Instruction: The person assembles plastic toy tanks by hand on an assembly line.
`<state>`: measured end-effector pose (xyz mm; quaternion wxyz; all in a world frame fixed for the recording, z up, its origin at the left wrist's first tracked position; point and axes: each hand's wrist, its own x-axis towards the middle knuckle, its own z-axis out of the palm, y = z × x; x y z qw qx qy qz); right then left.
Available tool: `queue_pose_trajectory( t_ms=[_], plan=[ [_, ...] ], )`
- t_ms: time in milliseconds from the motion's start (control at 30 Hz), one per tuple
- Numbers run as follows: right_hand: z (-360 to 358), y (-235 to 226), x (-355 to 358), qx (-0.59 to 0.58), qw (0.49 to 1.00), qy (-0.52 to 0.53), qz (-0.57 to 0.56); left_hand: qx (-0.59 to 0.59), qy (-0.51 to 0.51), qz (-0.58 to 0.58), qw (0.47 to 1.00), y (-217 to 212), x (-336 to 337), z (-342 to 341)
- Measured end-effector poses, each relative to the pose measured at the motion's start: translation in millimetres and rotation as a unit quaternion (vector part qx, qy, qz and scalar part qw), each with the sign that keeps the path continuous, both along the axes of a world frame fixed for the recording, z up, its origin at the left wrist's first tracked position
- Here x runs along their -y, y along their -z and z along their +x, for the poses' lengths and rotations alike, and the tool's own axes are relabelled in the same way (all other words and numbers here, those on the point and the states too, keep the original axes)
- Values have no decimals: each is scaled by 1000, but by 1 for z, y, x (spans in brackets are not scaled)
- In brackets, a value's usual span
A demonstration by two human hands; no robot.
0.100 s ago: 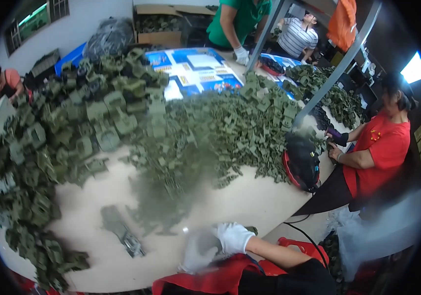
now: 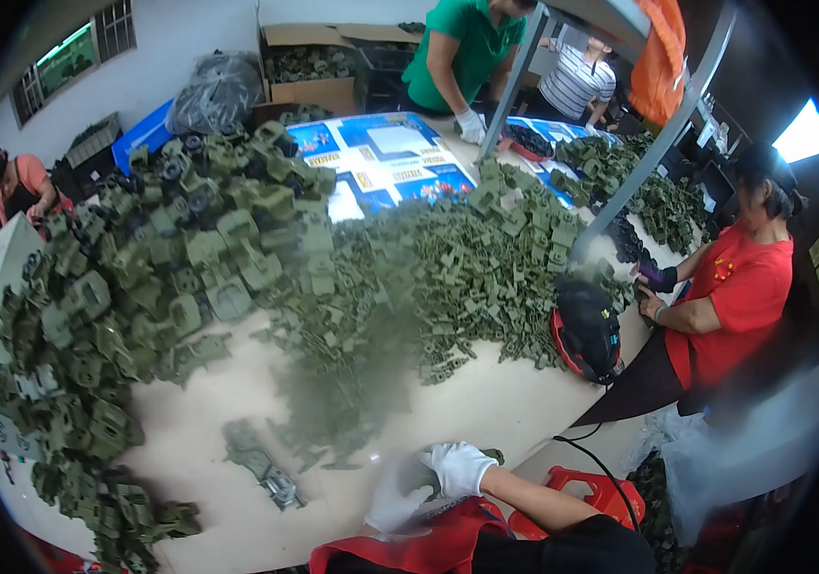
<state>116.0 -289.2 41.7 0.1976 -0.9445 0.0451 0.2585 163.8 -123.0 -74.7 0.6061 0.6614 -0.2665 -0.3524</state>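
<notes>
My right hand (image 2: 464,469), in a white glove, curls close to my body at the table's near edge. A dull green plastic part (image 2: 417,475) shows partly between my hands, mostly covered by the gloves. My left hand (image 2: 396,499), also gloved, closes on its other side but looks hazy behind a smear in the picture. A bit of dark green plastic (image 2: 494,456) pokes out past the right-hand knuckles. To the left of my hands lies a green toy vehicle part (image 2: 242,445) with a grey mechanical-looking end (image 2: 280,486).
Heaped small green parts (image 2: 496,258) spread across the middle; larger green toy bodies (image 2: 209,253) pile at left. A black and red bag-like thing (image 2: 586,330) stands right, near a co-worker in red (image 2: 730,297). A metal post (image 2: 653,143) rises there; a red stool (image 2: 572,493) is below.
The whole view has shifted slightly, so the table and piles appear a little lower and farther right. My hands stay together around the part.
</notes>
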Motion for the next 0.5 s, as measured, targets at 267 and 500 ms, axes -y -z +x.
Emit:
queue_pose_trajectory(
  t_ms=[267,500],
  plan=[
    [10,47,22,-59,994,90,2,59,157,111,979,-25,33,71],
    [53,5,22,138,639,529,541,-10,-4,-13,1000,-42,19,86]
  ],
)
